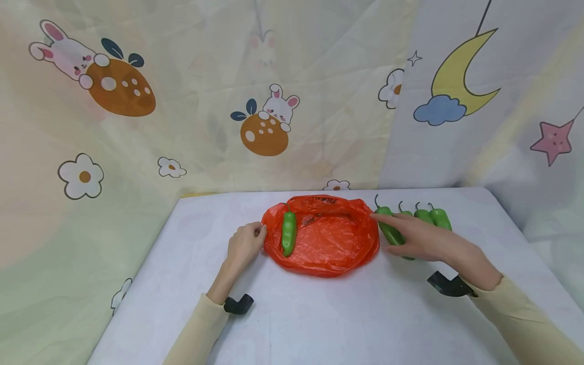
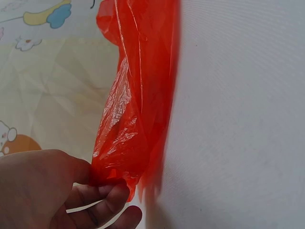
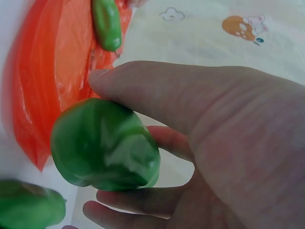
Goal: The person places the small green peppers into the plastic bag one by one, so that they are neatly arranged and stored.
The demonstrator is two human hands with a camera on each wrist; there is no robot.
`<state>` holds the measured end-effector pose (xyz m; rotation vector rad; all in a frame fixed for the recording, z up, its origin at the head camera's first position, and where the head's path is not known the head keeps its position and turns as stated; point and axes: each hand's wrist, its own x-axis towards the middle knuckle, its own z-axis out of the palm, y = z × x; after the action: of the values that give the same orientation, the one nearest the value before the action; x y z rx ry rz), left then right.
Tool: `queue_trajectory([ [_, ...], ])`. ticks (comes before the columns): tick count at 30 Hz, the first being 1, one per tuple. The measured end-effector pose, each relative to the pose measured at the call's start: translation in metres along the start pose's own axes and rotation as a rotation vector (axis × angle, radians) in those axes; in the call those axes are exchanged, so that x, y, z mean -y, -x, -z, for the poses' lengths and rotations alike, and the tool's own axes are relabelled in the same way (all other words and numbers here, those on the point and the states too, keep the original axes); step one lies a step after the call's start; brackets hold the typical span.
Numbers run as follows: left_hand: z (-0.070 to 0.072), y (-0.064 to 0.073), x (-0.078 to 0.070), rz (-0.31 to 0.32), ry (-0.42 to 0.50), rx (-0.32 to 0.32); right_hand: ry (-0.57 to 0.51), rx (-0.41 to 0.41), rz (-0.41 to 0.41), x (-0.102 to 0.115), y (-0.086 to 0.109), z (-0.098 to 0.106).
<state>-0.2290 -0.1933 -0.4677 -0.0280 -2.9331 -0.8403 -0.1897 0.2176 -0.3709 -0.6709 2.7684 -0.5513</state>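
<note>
A red plastic bag (image 1: 328, 248) lies spread in a rounded shape on the table, its rim rolled up. One green pepper (image 1: 289, 233) rests at the bag's left side, stem towards the back. My left hand (image 1: 245, 246) pinches the bag's left edge between thumb and fingers, as the left wrist view also shows. By the bag's right rim, my right hand (image 1: 422, 239) grips another green pepper (image 3: 102, 143), thumb on one side and fingers on the other. That pepper is tilted, its stem pointing up and left in the head view.
Behind the right hand lie three more green peppers, the outermost pepper (image 1: 440, 218) partly behind the hand. The white table (image 1: 315, 319) meets a printed cloth backdrop (image 1: 201, 116) at its far edge. Black bands (image 1: 239, 305) sit at both wrists.
</note>
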Motion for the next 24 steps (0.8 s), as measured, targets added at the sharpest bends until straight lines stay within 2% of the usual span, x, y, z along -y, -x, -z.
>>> queue_trajectory([
  [8, 0.001, 0.001, -0.001, 0.013, 0.001, 0.005, -0.014, 0.025, 0.024, 0.013, -0.009, -0.003],
  [18, 0.0, 0.001, 0.0, 0.029, 0.006, 0.025, -0.05, 0.006, 0.069, 0.016, -0.019, -0.015],
  [24, 0.001, 0.001, -0.001, 0.026, 0.007, 0.014, -0.037, -0.032, 0.127, 0.022, -0.024, -0.018],
])
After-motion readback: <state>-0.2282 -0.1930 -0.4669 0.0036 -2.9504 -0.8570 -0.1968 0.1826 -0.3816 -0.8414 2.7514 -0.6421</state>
